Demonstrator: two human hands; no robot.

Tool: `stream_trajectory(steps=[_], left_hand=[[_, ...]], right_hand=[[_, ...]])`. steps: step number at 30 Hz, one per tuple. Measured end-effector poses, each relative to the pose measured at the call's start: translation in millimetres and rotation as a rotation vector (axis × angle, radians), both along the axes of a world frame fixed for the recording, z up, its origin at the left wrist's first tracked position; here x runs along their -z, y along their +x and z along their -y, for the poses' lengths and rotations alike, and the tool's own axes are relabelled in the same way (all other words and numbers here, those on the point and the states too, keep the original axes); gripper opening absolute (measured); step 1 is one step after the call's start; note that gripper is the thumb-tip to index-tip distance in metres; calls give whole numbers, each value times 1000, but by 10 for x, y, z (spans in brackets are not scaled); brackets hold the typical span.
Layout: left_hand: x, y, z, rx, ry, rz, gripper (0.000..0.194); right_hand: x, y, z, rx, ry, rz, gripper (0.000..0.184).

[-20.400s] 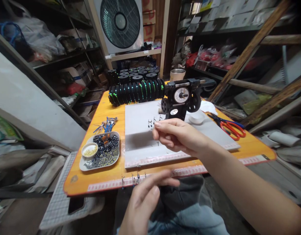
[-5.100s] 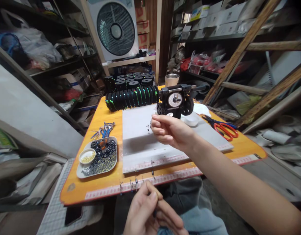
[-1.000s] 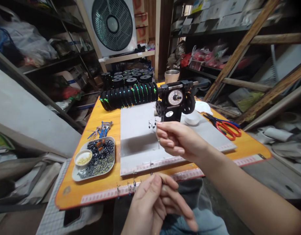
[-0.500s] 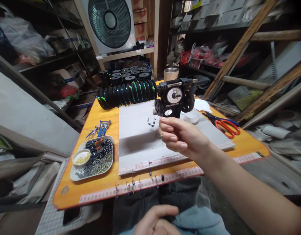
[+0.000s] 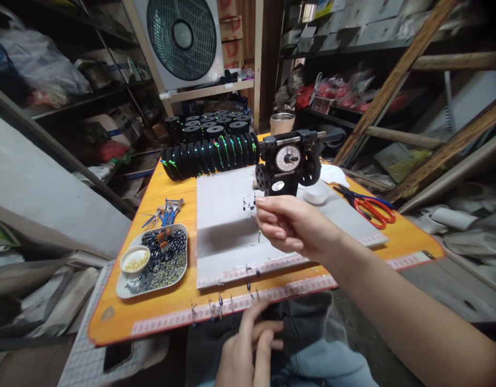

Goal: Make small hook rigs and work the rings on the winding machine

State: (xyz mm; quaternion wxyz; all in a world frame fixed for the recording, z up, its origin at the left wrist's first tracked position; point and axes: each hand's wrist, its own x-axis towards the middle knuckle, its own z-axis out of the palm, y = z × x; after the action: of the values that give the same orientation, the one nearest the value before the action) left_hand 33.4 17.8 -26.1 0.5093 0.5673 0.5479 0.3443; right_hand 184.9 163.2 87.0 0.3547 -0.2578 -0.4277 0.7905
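Right hand (image 5: 282,224) pinched closed over the board (image 5: 221,201), any contents hidden! Left hand (image 5: 246,346) below, fingers parted, near the table (image 5: 173,294).

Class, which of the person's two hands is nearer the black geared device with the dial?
The right hand, held above the white board; the left hand is lower, by the table's near edge.

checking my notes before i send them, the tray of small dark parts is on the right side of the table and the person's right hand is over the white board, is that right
Not quite: the tray is on the left side of the table, as the head view shows. The right hand is indeed over the white board.
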Motion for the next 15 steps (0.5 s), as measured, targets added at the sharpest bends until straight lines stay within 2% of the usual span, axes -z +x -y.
stream_trajectory(steps=[3,5,7,9,11,13,15], left_hand=[[-171,6,-91,-100,160,-169,43],[-322,17,-231,-246,364,-193,31],[-461,46,-423,-358,579,-177,31],[-557,88,-616,-314,712,-247,41],[-598,130,-743,-194,712,-307,34],[-587,162,-761,-89,669,-328,24],[-542,177,-669,-46,648,-308,27]], right_hand=[[-45,9,-7,-20,37,47,39],[-74,12,-12,-34,55,64,41],[-105,17,-13,-43,69,71,42],[-142,24,-6,-53,80,71,42],[-181,37,5,-59,82,59,41],[-210,52,14,-65,64,28,40],[-211,63,16,-64,34,-10,38]])
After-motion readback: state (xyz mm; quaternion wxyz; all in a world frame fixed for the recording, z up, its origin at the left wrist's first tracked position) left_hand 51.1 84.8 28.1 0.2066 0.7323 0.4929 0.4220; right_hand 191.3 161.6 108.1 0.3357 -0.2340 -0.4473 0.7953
